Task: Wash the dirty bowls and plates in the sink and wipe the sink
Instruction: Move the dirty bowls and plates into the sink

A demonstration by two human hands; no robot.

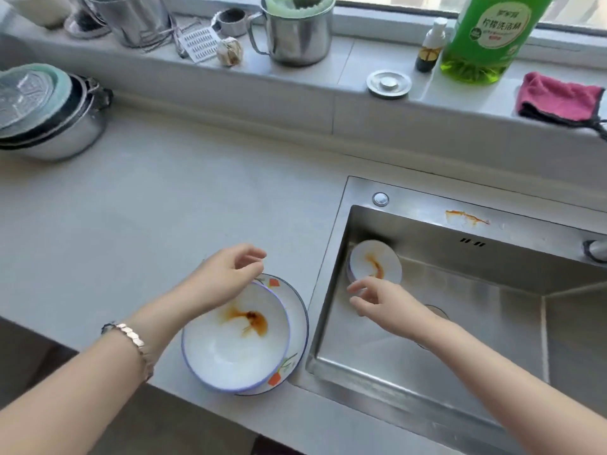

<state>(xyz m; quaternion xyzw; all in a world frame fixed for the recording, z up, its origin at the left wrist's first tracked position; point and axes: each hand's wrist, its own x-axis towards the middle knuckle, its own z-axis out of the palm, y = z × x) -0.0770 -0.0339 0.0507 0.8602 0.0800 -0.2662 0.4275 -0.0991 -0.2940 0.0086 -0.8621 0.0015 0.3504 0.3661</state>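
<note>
- Left hand [226, 274] is hovering over the far rim of the bowl [236, 343], fingers loosely curled and gripping nothing I can see. Cannot tell if it's touching the rim.
- Bowl is sitting nested in the plate [297, 326] on the counter [131, 224], just beside the sink [427, 203]. Probably staged as a stack so both are going in together.
- Right hand [377, 300] is reaching down inside the sink, fingers spread and relaxed, tips just below the dish [377, 261]. It's not pinching the dish as far as I can tell.
- Dish is leaning in the back-left corner of the sink, sauce side facing out, which leaves its lower edge easy to grab.
- Smear [466, 219] is sitting on the sink's back ledge, likely the wipe target.
- Detergent [486, 37] and cloth [558, 96] are waiting on the sill behind the sink, within reach for washing and wiping.
- Count: 1 bowl, 1 plate, 1 dish (a second rim may be showing under it, cannot tell). The bowl and dish are showing sauce, so nothing is looking washed yet. Also 1 detergent, 1 cloth, 1 smear.
</note>
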